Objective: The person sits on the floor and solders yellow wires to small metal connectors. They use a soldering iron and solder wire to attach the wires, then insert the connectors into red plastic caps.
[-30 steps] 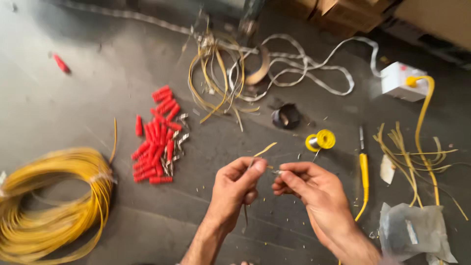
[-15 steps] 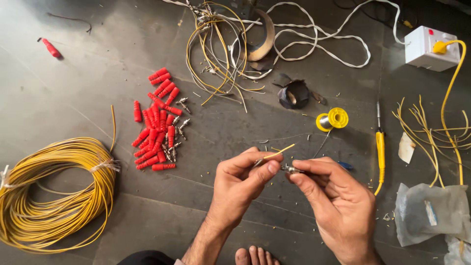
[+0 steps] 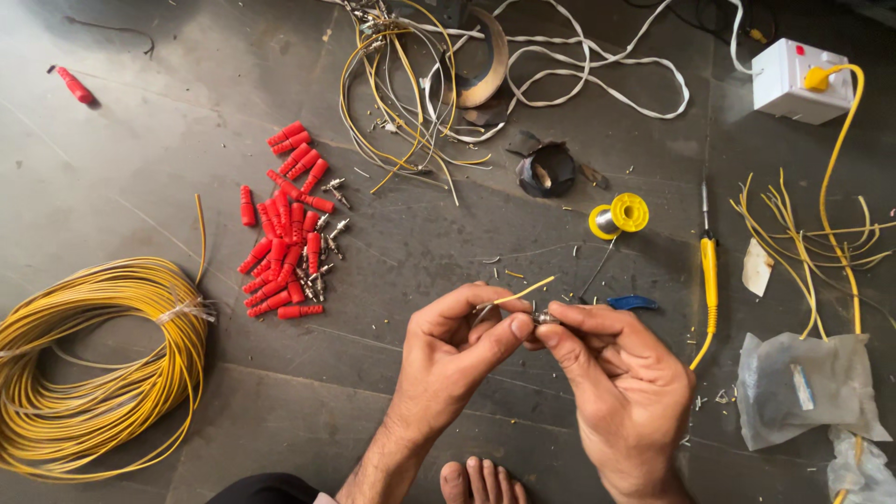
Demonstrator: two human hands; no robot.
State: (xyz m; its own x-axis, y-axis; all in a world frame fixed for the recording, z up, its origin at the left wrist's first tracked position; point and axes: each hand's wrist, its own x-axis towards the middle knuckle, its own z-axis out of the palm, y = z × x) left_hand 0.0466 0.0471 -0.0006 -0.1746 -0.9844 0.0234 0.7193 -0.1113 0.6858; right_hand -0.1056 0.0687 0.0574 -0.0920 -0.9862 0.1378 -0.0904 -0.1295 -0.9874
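Both hands meet; left hand [image 3: 457,341] pinches yellow wire [image 3: 523,291]; right hand [image 3: 621,383] grips metal connector [image 3: 544,318].

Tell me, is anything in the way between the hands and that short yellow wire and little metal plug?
Nothing visible. The left hand already pinches the short yellow wire, and the right hand holds the small metal plug at its end. Fingers touch both directly.

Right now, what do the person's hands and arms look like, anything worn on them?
Both the left hand and right hand are bare: no gloves, rings, watch or sleeves show. The forearms are uncovered and hairy, and the fingers have short nails.
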